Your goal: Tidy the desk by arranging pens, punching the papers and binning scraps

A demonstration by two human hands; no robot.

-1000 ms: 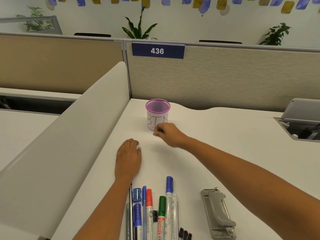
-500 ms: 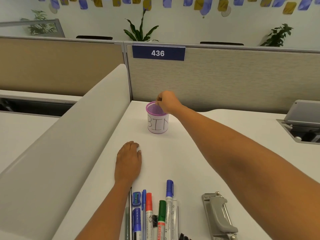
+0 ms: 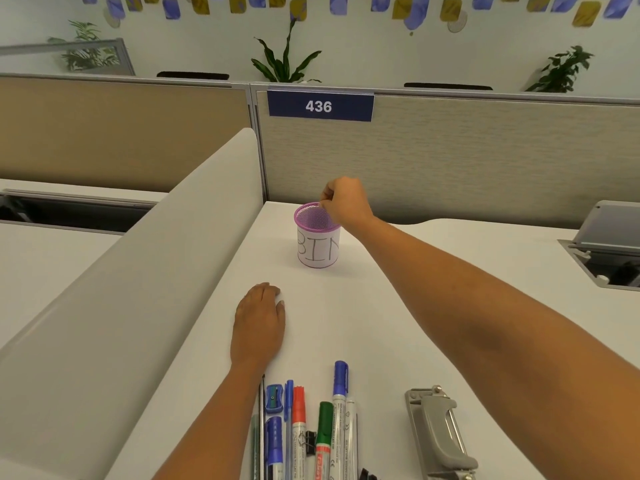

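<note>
A purple mesh cup labelled BIN stands on the white desk near the back partition. My right hand hovers over its rim with the fingertips pinched together pointing down; whether anything is in them is hidden. My left hand lies flat, palm down, on the desk in front of the cup. A row of pens and markers lies side by side at the near edge, with a blue sharpener among them. A grey hole punch sits to their right.
A curved white divider borders the desk on the left. A beige partition with a 436 sign closes the back. An open cable hatch is sunk in the desk at the right. Black binder clips lie among the pens.
My right hand rose from the desk surface in front of the cup to above its rim and stays there. The left hand has not moved.
</note>
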